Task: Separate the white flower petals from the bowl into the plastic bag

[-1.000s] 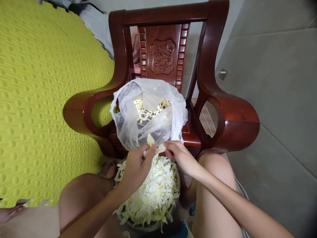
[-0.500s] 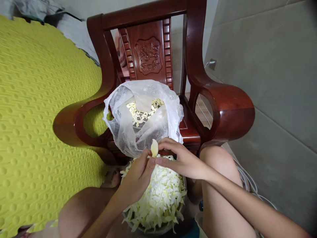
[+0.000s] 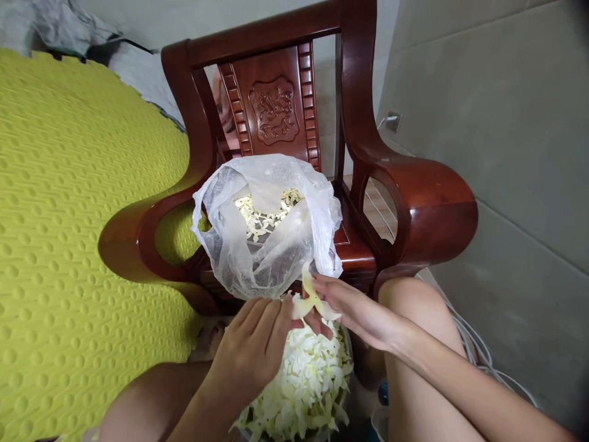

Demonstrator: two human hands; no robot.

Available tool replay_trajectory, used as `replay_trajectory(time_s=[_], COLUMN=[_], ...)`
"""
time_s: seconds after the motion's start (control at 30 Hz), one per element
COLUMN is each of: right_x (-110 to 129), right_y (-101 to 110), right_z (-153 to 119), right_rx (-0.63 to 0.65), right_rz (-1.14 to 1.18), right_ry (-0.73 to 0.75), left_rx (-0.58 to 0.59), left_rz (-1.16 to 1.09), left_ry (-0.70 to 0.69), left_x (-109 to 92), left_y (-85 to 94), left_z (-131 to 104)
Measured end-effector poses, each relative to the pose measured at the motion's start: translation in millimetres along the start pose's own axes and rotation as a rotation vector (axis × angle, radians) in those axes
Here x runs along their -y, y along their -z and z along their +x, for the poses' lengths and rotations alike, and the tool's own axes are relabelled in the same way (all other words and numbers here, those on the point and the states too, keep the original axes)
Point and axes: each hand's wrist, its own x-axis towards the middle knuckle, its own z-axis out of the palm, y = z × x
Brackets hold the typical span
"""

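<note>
A pale yellow-white flower (image 3: 311, 299) with three spread petals is between my hands, above a round bowl (image 3: 349, 351) heaped with similar petals (image 3: 313, 374). My left hand (image 3: 253, 337) is closed, back upward, its fingertips and thumb on the flower's left petal. Behind and under the flower, my right hand (image 3: 356, 310) has its fingers stretched out and apart, palm turned partly up. A crumpled translucent plastic bag (image 3: 280, 167) lies wide-mouthed just beyond my hands, with loose flowers (image 3: 257, 224) inside it.
The bag rests on the seat of a dark red carved wooden chair (image 3: 442, 196). A yellow bumpy foam mat (image 3: 92, 184) stands at the left. My knees flank the bowl. White cables (image 3: 478, 353) lie by the tiled wall (image 3: 515, 135) at the right.
The flower has tilted and now shows three spread petals. My left hand has turned back-up, and my right hand has gone from a pinch to outstretched fingers. The view has shifted slightly.
</note>
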Motion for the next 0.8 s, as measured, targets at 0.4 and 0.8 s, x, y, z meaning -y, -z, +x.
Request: replay_trajectory(time_s=[0.4, 0.8], right_x=[-6, -19], right_y=[-4, -6], right_z=[5, 16], right_rx=[-0.181, -0.168], right_rz=[-0.194, -0.126], right_ry=[0.113, 0.172], left_rx=[-0.024, 0.161], left_rz=[-0.128, -1.953], left_ry=[0.168, 1.3], left_x=[-6, -27], left_y=[-0.1, -9.8], left_z=[8, 12])
